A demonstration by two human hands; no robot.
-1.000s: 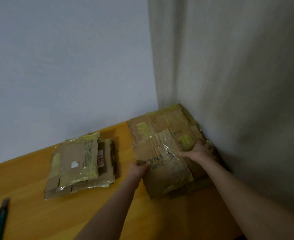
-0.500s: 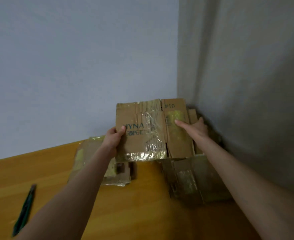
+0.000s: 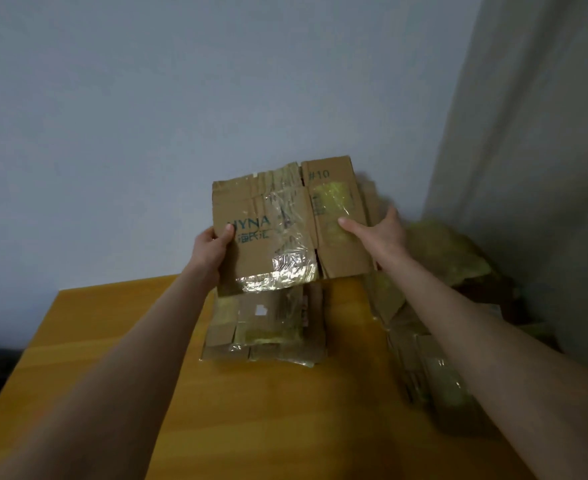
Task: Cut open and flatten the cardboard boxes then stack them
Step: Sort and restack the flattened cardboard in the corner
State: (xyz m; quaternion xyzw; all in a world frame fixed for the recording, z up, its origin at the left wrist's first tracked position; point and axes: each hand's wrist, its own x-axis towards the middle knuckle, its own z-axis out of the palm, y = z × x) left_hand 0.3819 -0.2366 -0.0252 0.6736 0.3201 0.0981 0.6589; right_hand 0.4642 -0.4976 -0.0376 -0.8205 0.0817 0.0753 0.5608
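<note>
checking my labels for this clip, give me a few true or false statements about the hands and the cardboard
1. The left hand and right hand hold the flattened cardboard up off the table. True.
2. The right hand is empty. False: it holds the cardboard's right edge, thumb on the front.
3. The cardboard is marked "#10". True.
4. No other cardboard is on the table. False: a flat stack lies below the held piece, and a pile lies to the right.

Two hands (image 3: 211, 249) (image 3: 387, 233), one held flattened box (image 3: 268, 233), two cardboard piles (image 3: 264, 327) (image 3: 437, 244), one table (image 3: 251, 427)
</note>
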